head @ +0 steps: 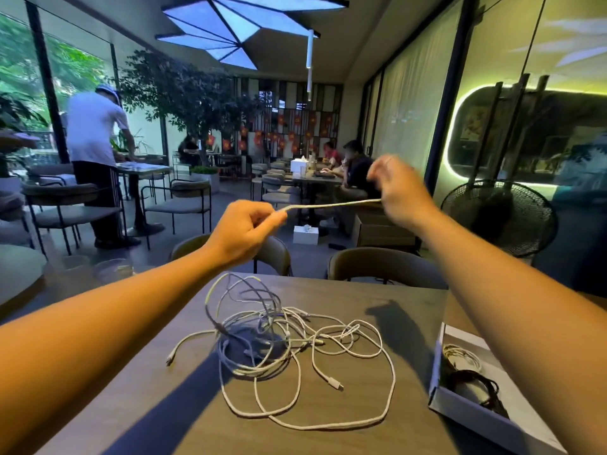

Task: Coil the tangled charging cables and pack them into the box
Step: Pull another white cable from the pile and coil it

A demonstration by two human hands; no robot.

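Note:
Both my hands are raised high above the table, holding one white cable stretched between them. My left hand pinches its left end between thumb and fingers. My right hand grips the other end with curled fingers. Below them a tangle of white and grey cables lies spread on the dark table. A white box sits open at the table's right edge, under my right forearm, with a coiled pale cable and a coiled black cable inside.
Two empty chairs stand at the table's far side. A black floor fan stands to the right by the glass wall. People sit at tables further back, and one person stands at the left. A round table's edge shows at the left.

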